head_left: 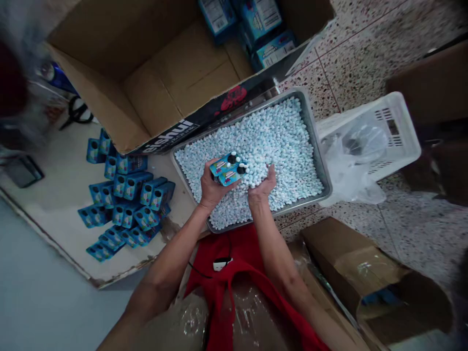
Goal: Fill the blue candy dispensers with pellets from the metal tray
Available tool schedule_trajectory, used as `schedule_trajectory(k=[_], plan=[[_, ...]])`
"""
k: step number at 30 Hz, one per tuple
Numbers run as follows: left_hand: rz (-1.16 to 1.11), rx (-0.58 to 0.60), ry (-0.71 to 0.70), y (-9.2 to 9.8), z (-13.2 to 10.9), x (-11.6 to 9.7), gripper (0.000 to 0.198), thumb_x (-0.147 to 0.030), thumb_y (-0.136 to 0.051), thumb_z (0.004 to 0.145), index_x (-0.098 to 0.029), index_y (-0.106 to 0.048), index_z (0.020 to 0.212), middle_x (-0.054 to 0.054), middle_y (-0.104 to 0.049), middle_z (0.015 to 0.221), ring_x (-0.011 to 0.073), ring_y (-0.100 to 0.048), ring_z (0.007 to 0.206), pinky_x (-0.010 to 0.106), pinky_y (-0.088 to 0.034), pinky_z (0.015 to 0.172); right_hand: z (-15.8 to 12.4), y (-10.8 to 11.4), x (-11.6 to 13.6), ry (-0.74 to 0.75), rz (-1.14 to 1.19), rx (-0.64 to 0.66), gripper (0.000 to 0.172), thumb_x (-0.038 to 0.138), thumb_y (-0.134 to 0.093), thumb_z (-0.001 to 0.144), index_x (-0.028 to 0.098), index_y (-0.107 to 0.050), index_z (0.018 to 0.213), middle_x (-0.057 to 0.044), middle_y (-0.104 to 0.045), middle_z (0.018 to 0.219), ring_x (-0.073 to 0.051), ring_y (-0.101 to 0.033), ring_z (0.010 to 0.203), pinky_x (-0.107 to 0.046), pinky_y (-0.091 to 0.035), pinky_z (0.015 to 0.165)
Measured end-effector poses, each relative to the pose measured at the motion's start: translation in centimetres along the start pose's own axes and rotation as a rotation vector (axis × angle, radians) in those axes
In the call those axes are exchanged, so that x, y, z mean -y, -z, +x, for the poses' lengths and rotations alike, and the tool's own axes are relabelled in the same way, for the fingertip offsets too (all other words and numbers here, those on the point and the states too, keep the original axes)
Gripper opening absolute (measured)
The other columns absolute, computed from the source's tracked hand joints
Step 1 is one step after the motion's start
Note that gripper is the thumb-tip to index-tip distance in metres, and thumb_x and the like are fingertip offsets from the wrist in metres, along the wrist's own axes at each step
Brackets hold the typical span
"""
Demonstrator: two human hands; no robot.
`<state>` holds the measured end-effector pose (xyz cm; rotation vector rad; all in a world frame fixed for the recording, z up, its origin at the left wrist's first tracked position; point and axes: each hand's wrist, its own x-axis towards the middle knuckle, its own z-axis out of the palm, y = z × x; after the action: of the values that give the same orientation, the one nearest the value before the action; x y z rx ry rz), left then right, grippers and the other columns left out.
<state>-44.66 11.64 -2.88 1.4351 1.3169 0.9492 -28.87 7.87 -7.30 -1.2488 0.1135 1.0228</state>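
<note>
The left hand grips a pair of small blue boxes, its fingers wrapped round the two cartons; held side by side, they can apparently be managed as one unit. Their dark round openings face right, with a few white pellets at the mouths, towards the right hand. That hand is cupped beneath a heap of pellets just beside the openings, the palm seemingly serving as a scoop; how tightly its fingers curl I cannot tell, as pellets hide them.

Both hands work low over the metal tray, probably so that strays drop back among the loose pellets spread across it. To the left, many more blue boxes stand clustered on the tabletop, likely to be within easy reach of the left hand. The big open carton sits just beyond the tray, its mouth upward, perhaps for easy access, with larger blue packs gathered at its far right. Right of the tray is a white basket with clear plastic bags.
</note>
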Motion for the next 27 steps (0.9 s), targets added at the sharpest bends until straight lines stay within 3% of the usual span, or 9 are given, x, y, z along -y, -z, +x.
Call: schedule_trajectory(k=[3,6,9,12,14,17,22,27], plan=[[0.095,0.024,-0.127,1.9,0.7,-1.3,0.084,-0.057,-0.098,0.067,-0.028,-0.058,0.134,0.010,-0.074,0.133,0.0303,-0.074,0.118,0.046,-0.061,0.103,0.1,-1.2,2.4,-0.190,0.306,0.006,0.027,0.047,-0.060,0.094,0.026,-0.072,0.106,-0.001,-0.082,0.099,-0.017,-0.079,0.098,-0.034,-0.069,0.086],[0.228,0.060,-0.257,4.2,1.6,-2.2,0.074,-0.048,-0.094,0.077,-0.026,-0.057,0.137,0.010,-0.073,0.137,0.0306,-0.071,0.127,0.047,-0.058,0.110,-1.6,-2.9,5.3,-0.251,0.376,0.114,0.018,0.040,-0.065,0.090,0.027,-0.071,0.100,-0.001,-0.082,0.097,-0.016,-0.078,0.090,-0.027,-0.064,0.065],[0.313,0.123,-0.349,5.3,2.0,-2.8,0.063,-0.039,-0.090,0.081,-0.024,-0.060,0.134,0.010,-0.073,0.134,0.0308,-0.071,0.125,0.049,-0.058,0.110,-4.4,-5.1,8.4,-0.170,0.335,0.282,0.019,0.044,-0.071,0.084,0.028,-0.070,0.093,-0.002,-0.080,0.100,-0.020,-0.076,0.095,-0.035,-0.066,0.077],[0.346,0.192,-0.354,4.8,1.6,-3.4,0.061,-0.031,-0.088,0.078,-0.024,-0.061,0.133,0.010,-0.074,0.134,0.0307,-0.072,0.124,0.049,-0.056,0.111,-7.1,-7.3,10.9,0.006,0.184,0.401,0.022,0.050,-0.070,0.081,0.027,-0.069,0.083,-0.003,-0.077,0.098,-0.023,-0.074,0.100,-0.045,-0.064,0.096],[0.329,0.210,-0.321,4.2,1.1,-3.9,0.063,-0.028,-0.089,0.076,-0.024,-0.061,0.133,0.009,-0.074,0.133,0.0297,-0.073,0.122,0.046,-0.057,0.109,-8.2,-8.1,11.9,0.130,0.060,0.450,0.023,0.050,-0.066,0.082,0.027,-0.067,0.077,-0.003,-0.075,0.095,-0.023,-0.072,0.097,-0.047,-0.061,0.098],[0.289,0.241,-0.272,3.4,0.5,-4.4,0.065,-0.027,-0.091,0.072,-0.024,-0.063,0.131,0.008,-0.075,0.130,0.0285,-0.074,0.116,0.042,-0.059,0.103,-8.8,-8.3,12.4,0.251,-0.076,0.471,0.027,0.051,-0.060,0.084,0.027,-0.065,0.074,-0.004,-0.073,0.096,-0.024,-0.070,0.096,-0.049,-0.059,0.099],[0.208,0.174,-0.157,2.5,-0.3,-4.3,0.071,-0.029,-0.094,0.069,-0.024,-0.062,0.132,0.006,-0.075,0.129,0.0273,-0.075,0.114,0.039,-0.060,0.099,-8.8,-7.8,12.2,0.338,-0.121,0.561,0.029,0.049,-0.053,0.095,0.028,-0.069,0.084,-0.004,-0.072,0.110,-0.023,-0.071,0.101,-0.051,-0.054,0.105],[0.172,0.185,-0.177,1.9,-0.7,-3.4,0.071,-0.029,-0.096,0.067,-0.024,-0.062,0.129,0.006,-0.074,0.129,0.0270,-0.074,0.117,0.038,-0.058,0.102,-9.1,-7.8,12.9,0.339,-0.099,0.554,0.035,0.053,-0.049,0.096,0.027,-0.069,0.084,-0.005,-0.071,0.100,-0.022,-0.068,0.096,-0.046,-0.055,0.099]])
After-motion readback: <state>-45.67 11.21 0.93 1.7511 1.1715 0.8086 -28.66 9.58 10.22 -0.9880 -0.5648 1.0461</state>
